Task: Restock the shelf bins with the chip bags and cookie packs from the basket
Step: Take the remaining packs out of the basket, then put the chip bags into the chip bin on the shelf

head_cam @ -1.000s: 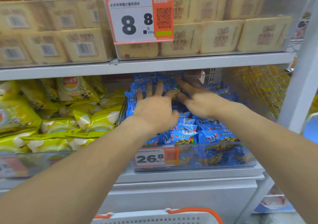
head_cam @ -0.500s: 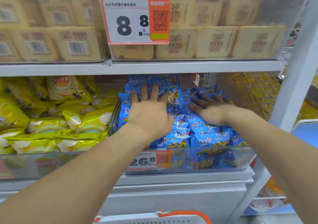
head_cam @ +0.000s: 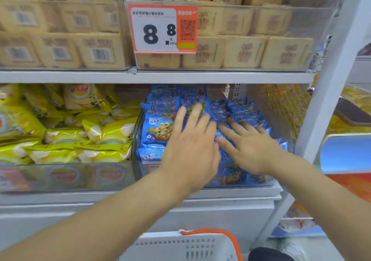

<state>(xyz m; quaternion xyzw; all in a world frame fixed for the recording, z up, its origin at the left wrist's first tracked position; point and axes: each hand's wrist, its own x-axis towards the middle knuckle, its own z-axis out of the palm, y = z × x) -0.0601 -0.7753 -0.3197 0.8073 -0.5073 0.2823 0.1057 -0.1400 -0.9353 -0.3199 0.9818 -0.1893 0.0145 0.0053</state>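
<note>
Both your hands lie flat on the heap of blue cookie packs (head_cam: 158, 133) in the clear plastic bin (head_cam: 236, 180) on the middle shelf: left hand (head_cam: 190, 150) with fingers straight and slightly spread, palm down over the centre of the pile; right hand (head_cam: 251, 148) just beside it, fingers straight and fanned, pressing the packs on the right side. Neither hand grips anything. The packs are small glossy foil pillows with crimped ends, too many and too overlapped to count; at least a dozen show. In the neighbouring clear bin to the left sit yellow chip bags (head_cam: 104, 132), puffy and shiny, roughly eight visible, heaped loosely. The upper shelf carries two clear bins of pale beige square packs (head_cam: 243, 52), stacked in rows, matte-looking, with one orange-and-white price tag (head_cam: 162, 28) reading 8.8 clipped to the front. One white slotted plastic basket (head_cam: 180, 246) with an orange handle sits at the bottom edge, below the shelf; its contents are out of view.
</note>
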